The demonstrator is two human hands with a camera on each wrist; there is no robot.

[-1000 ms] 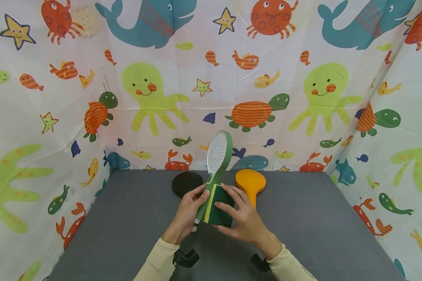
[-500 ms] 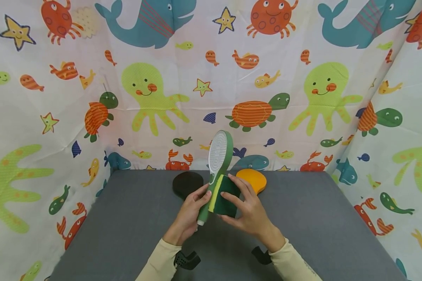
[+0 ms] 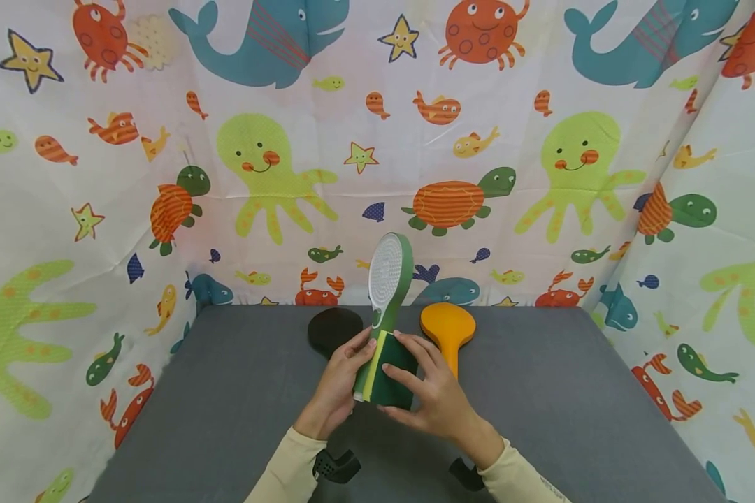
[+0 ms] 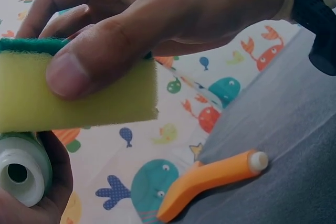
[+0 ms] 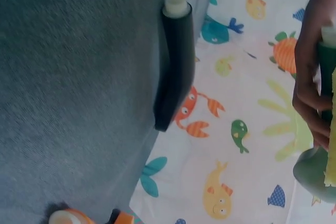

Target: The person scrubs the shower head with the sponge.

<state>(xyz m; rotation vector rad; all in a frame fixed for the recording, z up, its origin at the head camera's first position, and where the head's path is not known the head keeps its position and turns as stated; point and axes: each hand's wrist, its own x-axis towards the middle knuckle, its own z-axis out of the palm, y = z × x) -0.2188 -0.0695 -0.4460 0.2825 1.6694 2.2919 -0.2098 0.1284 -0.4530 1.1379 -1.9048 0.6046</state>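
Note:
A green shower head [image 3: 387, 274] with a white spray face stands upright above the grey table [image 3: 226, 391]. My left hand [image 3: 342, 370] grips its handle [image 4: 21, 174] near the lower end. My right hand [image 3: 430, 391] pinches a sponge [image 3: 386, 374], dark green with a yellow side [image 4: 100, 98], and presses it against the handle's right side. In the left wrist view the right thumb [image 4: 84, 64] lies across the yellow foam. The right wrist view shows the left fingers [image 5: 307, 90] round the handle, with the sponge's edge [image 5: 332, 148] beside them.
A black shower head [image 3: 333, 328] [image 5: 176, 61] lies at the table's back, left of my hands. An orange shower head [image 3: 447, 325] [image 4: 210, 179] lies to their right. Sea-animal printed cloth [image 3: 101, 175] walls the table at the back and both sides.
The sponge went up the handle toward the head half a second ago and has come back down to the lower handle. The left hand keeps its grip.

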